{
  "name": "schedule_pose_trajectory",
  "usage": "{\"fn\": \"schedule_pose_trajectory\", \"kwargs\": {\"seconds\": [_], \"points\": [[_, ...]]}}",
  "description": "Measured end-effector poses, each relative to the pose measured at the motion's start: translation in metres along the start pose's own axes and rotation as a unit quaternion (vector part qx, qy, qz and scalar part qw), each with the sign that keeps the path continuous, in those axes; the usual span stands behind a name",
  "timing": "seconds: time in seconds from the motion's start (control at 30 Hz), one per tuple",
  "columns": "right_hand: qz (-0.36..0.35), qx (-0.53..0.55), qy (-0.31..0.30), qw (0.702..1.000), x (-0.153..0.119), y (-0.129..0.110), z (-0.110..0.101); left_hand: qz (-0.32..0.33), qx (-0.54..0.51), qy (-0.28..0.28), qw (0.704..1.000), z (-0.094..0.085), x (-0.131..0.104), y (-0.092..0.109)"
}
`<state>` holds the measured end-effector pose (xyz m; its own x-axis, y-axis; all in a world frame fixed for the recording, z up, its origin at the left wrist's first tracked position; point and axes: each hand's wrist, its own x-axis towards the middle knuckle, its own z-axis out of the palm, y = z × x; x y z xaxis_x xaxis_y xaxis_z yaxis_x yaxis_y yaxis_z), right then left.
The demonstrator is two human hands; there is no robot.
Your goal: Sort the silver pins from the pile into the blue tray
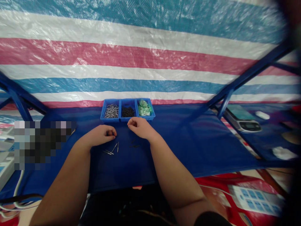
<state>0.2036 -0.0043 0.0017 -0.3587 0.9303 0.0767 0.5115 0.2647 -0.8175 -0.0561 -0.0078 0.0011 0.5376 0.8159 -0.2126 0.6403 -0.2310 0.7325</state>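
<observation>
My left hand [103, 135] is held over the blue tabletop with its fingers curled loosely toward the thumb. Whatever may be inside it is hidden. Just below it lie several thin silver metal pins [109, 152]. My right hand [139, 126] is at the front of the bins, fingers bent in toward the thumb; nothing can be made out between them. Below it are a few small dark pieces [134, 145], hard to see against the blue. A blue three-part bin [110, 119] holds silver pins [111, 111], dark screw-like pieces [127, 111] and green plastic packets [144, 108].
Behind the blue table [183, 147] hangs a striped plastic sheet [141, 56]. Blue frame bars [225, 102] slant at both sides. A digital scale [246, 124] stands at the right. White cables [20, 185] run at the left, near a pixelated patch.
</observation>
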Motion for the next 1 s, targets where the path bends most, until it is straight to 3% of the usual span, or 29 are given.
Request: {"fn": "schedule_pose_trajectory", "kwargs": {"seconds": [0.17,0.27,0.37,0.5,0.77,1.0], "points": [[0.001,0.149,0.038,0.988,0.003,-0.002,0.001,-0.015,0.016,-0.046,0.999,0.0,-0.006,0.009],[-0.027,0.275,0.103,0.956,0.008,-0.001,0.005,-0.027,0.032,-0.082,0.996,-0.001,-0.008,0.015],[-0.034,0.329,0.147,0.932,0.013,0.003,0.009,-0.045,0.046,-0.102,0.993,0.0,-0.009,0.02],[0.005,0.291,0.125,0.948,0.014,0.009,0.01,-0.058,0.071,-0.103,0.99,0.003,-0.008,0.024],[-0.024,0.126,0.083,0.988,0.004,0.002,0.006,-0.062,0.112,-0.069,0.989,0.009,-0.006,0.027],[-0.031,0.084,0.072,0.993,0.005,0.006,0.004,-0.02,0.055,0.039,0.998,0.001,-0.004,0.014]]}}
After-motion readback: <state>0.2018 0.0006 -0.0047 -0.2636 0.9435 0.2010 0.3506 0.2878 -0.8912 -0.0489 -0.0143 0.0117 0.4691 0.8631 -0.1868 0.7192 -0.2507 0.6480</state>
